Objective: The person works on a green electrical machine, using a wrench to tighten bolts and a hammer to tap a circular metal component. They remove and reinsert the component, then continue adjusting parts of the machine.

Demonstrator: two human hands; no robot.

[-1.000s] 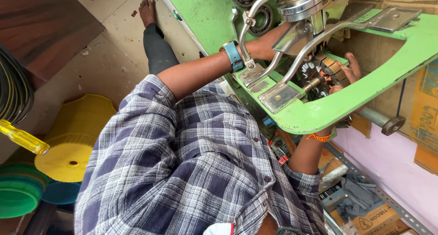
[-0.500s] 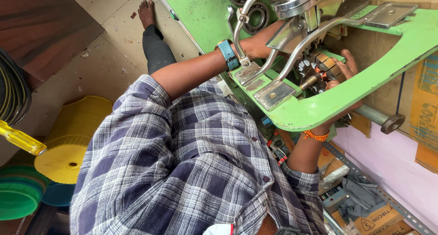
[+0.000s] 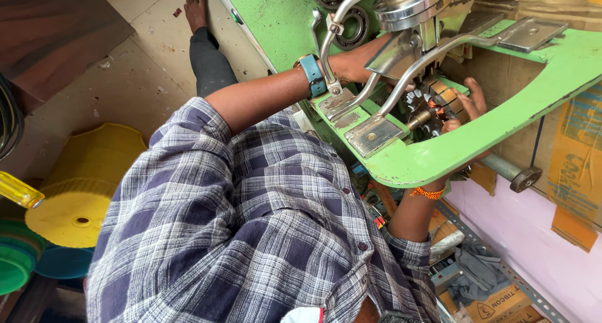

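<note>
Head camera looks down past a plaid shirt (image 3: 251,235) at a green machine frame (image 3: 439,160); the view seems turned, floor at upper left; which arm is which is read from the body and not certain. Left hand (image 3: 354,63), blue wristband (image 3: 312,75) on the wrist, reaches along the frame's upper side under the shiny metal arms (image 3: 376,84); its fingers are hidden behind the metal, so cannot tell how far they are closed or what they grip; it touches the frame near the bracket. Right hand (image 3: 467,103), orange thread (image 3: 427,193) at the wrist, comes up from below the frame's curved lower edge; fingers curled partly around the armature (image 3: 436,103), a wound rotor with copper segments and a short brass shaft; fingertips rest on its far side, grip loose to firm, cannot tell exactly. The armature sits in the opening at the middle of the frame, between the two hands, just beside the flat metal plate (image 3: 373,135). Two bearings (image 3: 342,9) lie at the frame's top edge; a yellow stool (image 3: 81,185) stands on the floor, well apart.
</note>
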